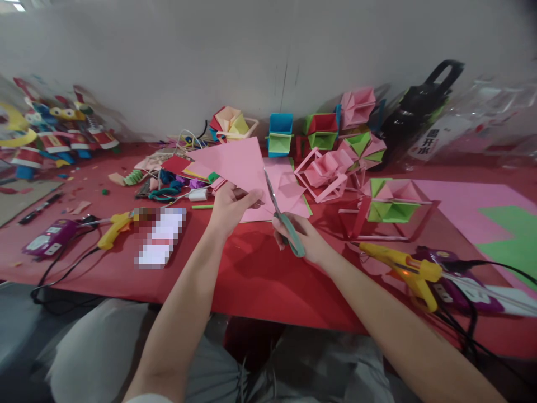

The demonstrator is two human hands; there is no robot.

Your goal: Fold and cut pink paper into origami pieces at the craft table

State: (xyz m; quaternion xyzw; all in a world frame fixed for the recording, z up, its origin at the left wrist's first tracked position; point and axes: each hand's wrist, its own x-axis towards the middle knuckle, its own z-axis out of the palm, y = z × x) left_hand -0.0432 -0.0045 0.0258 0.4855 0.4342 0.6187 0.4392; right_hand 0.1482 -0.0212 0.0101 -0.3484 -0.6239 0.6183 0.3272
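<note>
My left hand (235,204) pinches the lower edge of a pink sheet of paper (235,159), holding it up over the table. In my right hand (308,238) is a pair of scissors (289,229) with green handles. Its blades point up and away, along the right edge of the pink sheet; whether they are cutting into it I cannot tell. Below and behind lie more pink sheets (285,190) with a green edge showing. Folded pink paper shapes on a stick frame (325,170) stand just beyond my right hand.
Yellow glue guns lie at left (115,229) and right (403,268), their cords trailing over the front edge. A phone (161,238) lies left of my arm. Folded paper models, a black bottle (413,109) and small figures (54,131) line the wall. Pink and green sheets (482,207) lie right.
</note>
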